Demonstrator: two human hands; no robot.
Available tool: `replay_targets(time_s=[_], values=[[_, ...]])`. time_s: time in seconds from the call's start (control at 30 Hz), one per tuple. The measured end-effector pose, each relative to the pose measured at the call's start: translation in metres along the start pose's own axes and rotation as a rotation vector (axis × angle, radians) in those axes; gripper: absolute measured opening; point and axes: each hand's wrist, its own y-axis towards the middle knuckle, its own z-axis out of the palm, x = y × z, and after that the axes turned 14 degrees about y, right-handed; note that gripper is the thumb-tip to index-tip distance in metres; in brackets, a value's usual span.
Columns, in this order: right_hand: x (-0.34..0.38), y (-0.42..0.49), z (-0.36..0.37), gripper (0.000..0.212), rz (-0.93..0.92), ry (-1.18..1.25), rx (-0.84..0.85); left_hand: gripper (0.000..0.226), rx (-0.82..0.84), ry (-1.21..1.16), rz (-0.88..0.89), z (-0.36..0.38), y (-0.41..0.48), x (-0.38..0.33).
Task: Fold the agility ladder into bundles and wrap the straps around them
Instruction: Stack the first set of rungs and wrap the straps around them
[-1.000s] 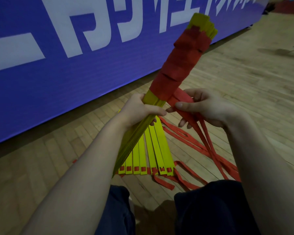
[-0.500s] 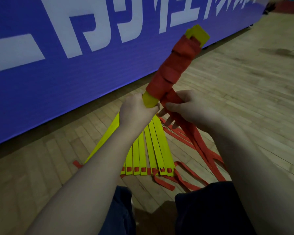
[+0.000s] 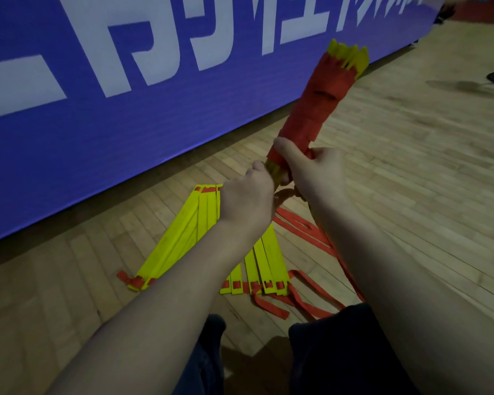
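A bundle of yellow ladder rungs (image 3: pixel 314 109) wound in red strap stands tilted up and to the right above the floor, its yellow tips fanned at the top. My left hand (image 3: pixel 246 201) grips the bundle's bare yellow lower end. My right hand (image 3: pixel 314 172) holds the red strap against the bottom of the wrap, thumb laid over it. Loose red strap (image 3: pixel 305 229) trails from under my hands down to the floor. More yellow rungs (image 3: pixel 188 232) lie fanned on the floor beneath my forearms.
A long blue banner wall (image 3: pixel 126 109) with white lettering runs along the left and back. Wooden gym floor (image 3: pixel 411 181) stretches to the right. My dark-trousered knees (image 3: pixel 340 352) are at the bottom, with strap ends (image 3: pixel 271 306) lying in front of them.
The bundle has turned in my hands, so its yellow top now fans out. My right hand moved up and over the wrap's lower end, carrying the strap around it. Both hands rose slightly.
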Motion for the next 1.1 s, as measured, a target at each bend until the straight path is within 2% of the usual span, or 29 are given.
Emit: replay_targets(time_s=[0.07,0.13,0.2,0.23,0.3,0.4,0.43,0.5,0.57,0.6,0.67,0.73,0.83,0.93,1.1], values=[[0.001,0.004,-0.006,0.036,-0.028,0.03,0.016,0.053,0.004,-0.165,0.042,0.001,0.003,0.008],[0.004,0.009,-0.014,0.035,-0.067,0.074,0.082,0.059,0.1,-0.548,0.058,0.002,0.008,0.023],[0.007,0.013,-0.023,0.03,-0.094,0.175,0.18,0.062,0.321,-1.029,0.071,0.0,0.01,0.038],[0.008,0.013,-0.025,0.028,-0.102,0.233,0.229,0.058,0.466,-1.166,0.094,0.003,0.01,0.044],[0.008,0.013,-0.025,0.027,-0.094,0.302,0.308,0.05,0.683,-1.221,0.138,0.009,0.011,0.05],[0.004,0.013,-0.023,0.028,-0.061,0.325,0.376,0.064,0.907,-1.347,0.126,0.013,0.005,0.049],[0.002,0.014,-0.023,0.031,-0.05,0.341,0.39,0.067,0.947,-1.402,0.173,0.014,0.004,0.048],[0.002,0.018,-0.026,0.043,-0.025,0.371,0.424,0.063,0.944,-1.468,0.269,0.008,0.003,0.047],[0.0,0.026,-0.034,0.054,-0.021,0.369,0.508,0.058,0.873,-1.474,0.237,0.001,0.004,0.046],[-0.001,0.029,-0.038,0.055,-0.024,0.383,0.575,0.048,0.826,-1.451,0.212,-0.002,0.004,0.046],[-0.004,0.034,-0.047,0.048,-0.002,0.436,0.709,0.026,0.77,-1.422,0.183,-0.004,0.005,0.048],[-0.007,0.036,-0.053,0.035,0.035,0.41,0.776,0.02,0.756,-1.409,0.175,-0.006,0.005,0.051],[-0.01,0.034,-0.056,0.034,0.123,0.338,0.754,0.027,0.71,-1.381,0.158,-0.002,0.007,0.057],[-0.009,0.03,-0.057,0.022,0.2,0.278,0.719,0.025,0.625,-1.404,0.078,0.0,0.009,0.063],[-0.008,0.029,-0.053,0.018,0.242,0.189,0.743,0.026,0.559,-1.44,-0.043,-0.002,0.013,0.071]])
